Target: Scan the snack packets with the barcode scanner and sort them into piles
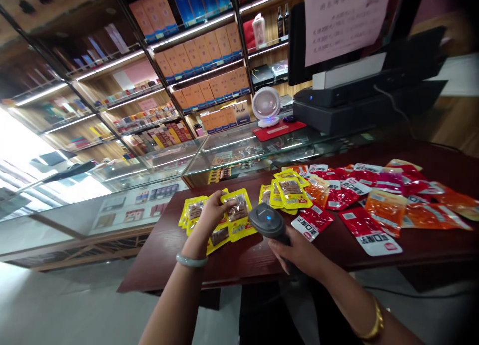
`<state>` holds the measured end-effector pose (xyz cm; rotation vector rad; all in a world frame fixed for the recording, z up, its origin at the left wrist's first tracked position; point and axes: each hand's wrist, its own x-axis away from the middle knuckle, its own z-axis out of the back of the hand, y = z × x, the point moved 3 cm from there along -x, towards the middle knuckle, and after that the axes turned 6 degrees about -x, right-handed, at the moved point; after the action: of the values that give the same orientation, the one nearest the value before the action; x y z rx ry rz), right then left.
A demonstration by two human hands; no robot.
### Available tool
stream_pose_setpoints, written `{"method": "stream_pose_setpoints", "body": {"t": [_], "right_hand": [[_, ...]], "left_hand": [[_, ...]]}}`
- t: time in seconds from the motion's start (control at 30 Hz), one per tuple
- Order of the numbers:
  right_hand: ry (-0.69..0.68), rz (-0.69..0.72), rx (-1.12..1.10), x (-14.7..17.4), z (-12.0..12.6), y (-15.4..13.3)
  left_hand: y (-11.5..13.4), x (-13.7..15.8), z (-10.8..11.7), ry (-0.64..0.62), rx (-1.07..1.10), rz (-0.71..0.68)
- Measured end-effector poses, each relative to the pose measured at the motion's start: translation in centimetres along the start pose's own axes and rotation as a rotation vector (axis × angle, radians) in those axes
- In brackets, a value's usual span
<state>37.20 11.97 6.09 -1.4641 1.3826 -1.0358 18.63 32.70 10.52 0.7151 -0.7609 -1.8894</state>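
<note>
In my right hand (294,250) is a dark grey barcode scanner (267,219), gripped by its handle, a blue light showing on top. Its head points toward a yellow snack packet (241,228) with a clear window. My left hand (214,211) pinches that packet at its left side. More yellow packets (194,210) lie beneath and left of my left hand. Beyond the scanner rests another pile of yellow packets (292,193). Red and white snack packets (370,233) and orange packets (385,210) spread over the right side.
The dark red wooden table (160,255) meets a glass display counter (239,153). On the counter stand a small white fan (266,105), a red mat (279,130) and a black checkout machine (337,105) bearing a pink paper sign (344,23). Shelves with orange boxes (198,56) line the back.
</note>
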Motion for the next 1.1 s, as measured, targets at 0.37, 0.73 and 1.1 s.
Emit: {"method": "stream_pose_setpoints", "body": {"t": [0.37,0.73,1.1], "right_hand": [[0.071,0.111,-0.109,-0.1,1.7,0.2],[0.070,0.010,-0.022,0.2,0.9,1.0],[-0.061,-0.056,-0.002,-0.9,-3.1,2.6]], "left_hand": [[5.8,-3.0,-9.6,-0.112,0.521,0.076],[2.2,2.9,-4.4,0.121,-0.330,-0.149],[-4.6,4.4,2.7,0.186,-0.908,0.392]]}}
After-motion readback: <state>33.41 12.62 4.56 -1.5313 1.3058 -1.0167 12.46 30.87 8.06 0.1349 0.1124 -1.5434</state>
